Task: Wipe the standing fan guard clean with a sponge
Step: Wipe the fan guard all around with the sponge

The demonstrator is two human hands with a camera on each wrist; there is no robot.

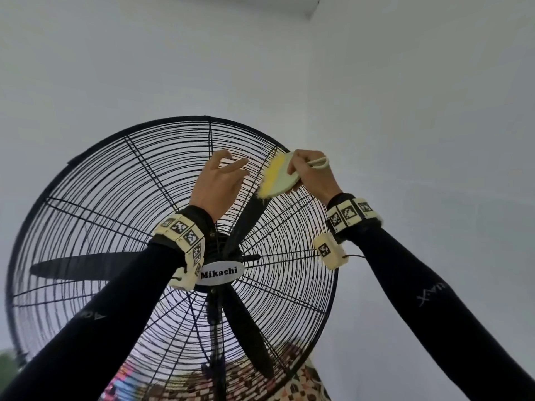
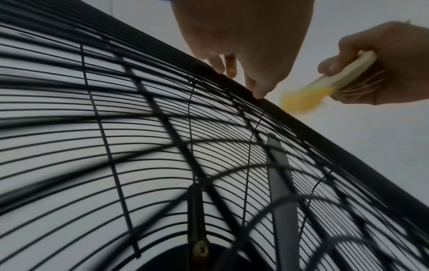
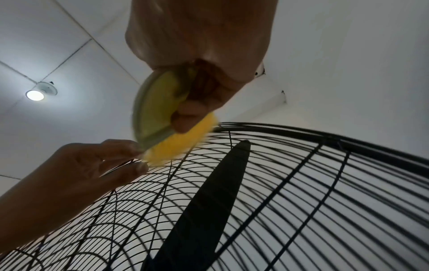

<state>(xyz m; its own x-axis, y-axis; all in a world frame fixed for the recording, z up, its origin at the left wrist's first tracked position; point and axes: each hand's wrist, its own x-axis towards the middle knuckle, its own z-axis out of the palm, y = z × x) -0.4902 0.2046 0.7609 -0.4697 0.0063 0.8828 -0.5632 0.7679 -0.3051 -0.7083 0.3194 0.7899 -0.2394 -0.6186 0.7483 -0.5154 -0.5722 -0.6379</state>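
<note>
A large black wire fan guard [image 1: 208, 117] fills the lower head view, with dark blades behind it. My right hand [image 1: 309, 175] grips a round sponge [image 1: 275, 178], yellow on one face and pale green on the other, and presses its yellow side against the guard's upper right wires near the rim. In the right wrist view the sponge [image 3: 178, 144] meets the wires under my right hand [image 3: 197, 36]. My left hand [image 1: 228, 163] lies just left of the sponge, fingers spread and holding nothing. Its fingertips [image 2: 257, 93] touch the guard rim [image 2: 325, 132].
The white hub badge [image 1: 218, 274] reads Mikachi, and the fan pole [image 1: 215, 342] drops below it. Plain white walls meet in a corner behind the fan. A ceiling lamp [image 3: 34, 95] is lit. A patterned cloth [image 1: 304, 386] shows at the bottom.
</note>
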